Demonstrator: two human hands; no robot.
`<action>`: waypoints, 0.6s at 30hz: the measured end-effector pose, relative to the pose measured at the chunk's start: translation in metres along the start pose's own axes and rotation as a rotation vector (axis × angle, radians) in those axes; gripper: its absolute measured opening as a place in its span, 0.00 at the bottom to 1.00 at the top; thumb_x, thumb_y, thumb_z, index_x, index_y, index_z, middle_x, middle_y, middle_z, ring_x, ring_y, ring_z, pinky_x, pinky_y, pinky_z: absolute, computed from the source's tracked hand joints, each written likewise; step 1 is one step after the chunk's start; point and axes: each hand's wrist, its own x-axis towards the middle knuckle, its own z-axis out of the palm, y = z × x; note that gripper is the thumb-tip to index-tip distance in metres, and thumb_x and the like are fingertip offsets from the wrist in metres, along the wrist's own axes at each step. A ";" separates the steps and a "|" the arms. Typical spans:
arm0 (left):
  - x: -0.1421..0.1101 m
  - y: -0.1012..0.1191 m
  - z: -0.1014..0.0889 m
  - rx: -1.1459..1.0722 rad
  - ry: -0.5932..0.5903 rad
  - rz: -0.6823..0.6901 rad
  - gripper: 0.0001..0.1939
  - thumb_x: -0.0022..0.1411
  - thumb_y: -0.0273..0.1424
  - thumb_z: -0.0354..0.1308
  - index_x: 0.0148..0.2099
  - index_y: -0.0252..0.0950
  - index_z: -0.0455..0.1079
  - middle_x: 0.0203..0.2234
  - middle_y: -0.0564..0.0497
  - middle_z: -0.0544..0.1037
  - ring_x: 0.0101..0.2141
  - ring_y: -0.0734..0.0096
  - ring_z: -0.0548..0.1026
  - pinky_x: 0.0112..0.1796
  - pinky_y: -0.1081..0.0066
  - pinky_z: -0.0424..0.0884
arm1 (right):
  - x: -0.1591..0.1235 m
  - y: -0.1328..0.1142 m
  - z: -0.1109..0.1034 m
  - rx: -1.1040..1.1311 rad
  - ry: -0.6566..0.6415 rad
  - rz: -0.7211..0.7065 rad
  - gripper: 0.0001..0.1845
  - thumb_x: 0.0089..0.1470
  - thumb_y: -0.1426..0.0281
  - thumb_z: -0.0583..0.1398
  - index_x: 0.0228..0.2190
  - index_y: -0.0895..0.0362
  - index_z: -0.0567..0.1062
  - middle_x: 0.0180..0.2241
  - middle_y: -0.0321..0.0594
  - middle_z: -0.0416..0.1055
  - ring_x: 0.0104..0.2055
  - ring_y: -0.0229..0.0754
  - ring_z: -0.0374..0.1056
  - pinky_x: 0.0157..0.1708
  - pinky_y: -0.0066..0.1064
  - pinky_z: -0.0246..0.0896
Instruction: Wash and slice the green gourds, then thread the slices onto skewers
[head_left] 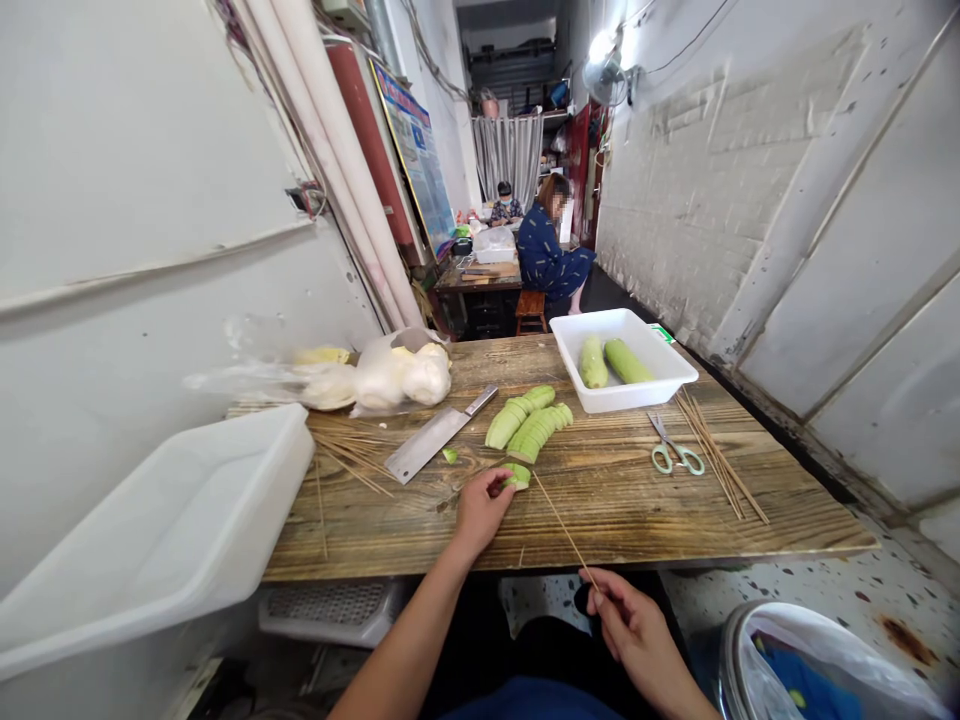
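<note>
My left hand has its fingers closed on a few pale green zucchini slices near the front of the wooden table. In my right hand, at the table's front edge, a thin bamboo skewer is pinched; its far tip points up and left, close to the slices. Whether the tip touches them I cannot tell. Just beyond lie two rows of sliced zucchini, fanned out side by side. A cleaver rests flat to their left, with a small green scrap beside it.
A white tray with two whole zucchini stands at the back right. Scissors and loose skewers lie right. More skewers, a bagged pale vegetable and an empty white bin are left. Two people sit farther back.
</note>
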 end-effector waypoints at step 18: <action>0.011 0.025 -0.021 -1.244 0.035 -0.754 0.05 0.60 0.22 0.54 0.39 0.30 0.69 0.30 0.45 0.77 0.28 0.75 0.76 0.26 0.78 0.73 | -0.004 -0.035 0.025 -0.095 -0.073 -0.005 0.33 0.53 0.48 0.51 0.51 0.58 0.69 0.13 0.29 0.55 0.16 0.33 0.53 0.17 0.24 0.50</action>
